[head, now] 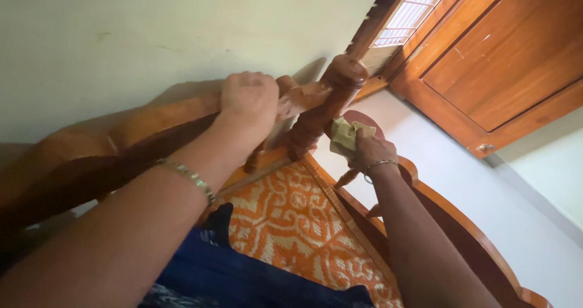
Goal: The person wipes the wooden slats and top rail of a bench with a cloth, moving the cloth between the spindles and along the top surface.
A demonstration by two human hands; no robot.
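My left hand (249,98) grips the top rail of a carved wooden bed frame (152,123), just left of its turned corner post (331,98). My right hand (367,150) holds a folded pale yellow cloth (346,135) and presses it against the lower part of the post, near the side rail (461,229). Both wrists wear thin metal bangles.
An orange and white patterned mat (297,223) covers the bed, with dark blue fabric (243,277) lying on it near me. A pale wall (152,34) stands behind the headboard. A wooden door (504,59) and a grilled window (413,7) are at upper right, above a light floor (486,186).
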